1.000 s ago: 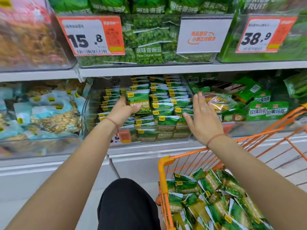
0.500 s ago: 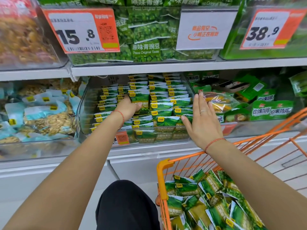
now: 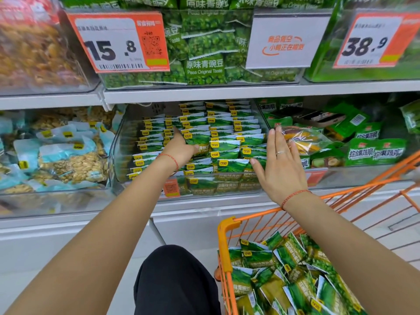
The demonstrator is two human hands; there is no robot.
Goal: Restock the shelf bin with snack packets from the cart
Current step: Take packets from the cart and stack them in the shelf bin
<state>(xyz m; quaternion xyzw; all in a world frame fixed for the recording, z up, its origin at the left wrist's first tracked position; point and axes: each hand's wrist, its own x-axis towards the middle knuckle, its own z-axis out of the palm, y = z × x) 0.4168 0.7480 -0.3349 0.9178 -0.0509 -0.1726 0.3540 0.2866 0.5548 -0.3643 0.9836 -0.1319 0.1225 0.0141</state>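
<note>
Green pea snack packets [image 3: 223, 142] stand in rows in clear shelf bin [image 3: 118, 155] | left hand [image 3: 181, 148] fingers pressing into rows, holding nothing | right hand [image 3: 280, 164] flat, spread at rows' right edge | more packets in orange cart [image 3: 225, 244] below | risk: pushing could topple rows

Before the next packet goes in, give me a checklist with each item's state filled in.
1. Left hand free to take a packet: not ok; it rests on the rows of green snack packets in the clear plastic shelf bin, index finger extended.
2. Right hand free: ok; fingers straight, no grip on anything.
3. Stock left in the orange wire cart: ok; loose green packets remain.
4. Rows tidy: ok; packets stand in neat files.
5. Room in the bin: cannot tell; the rows look nearly full.
6. Same product in bin and cart: ok; matching green packs with yellow tags.
</note>
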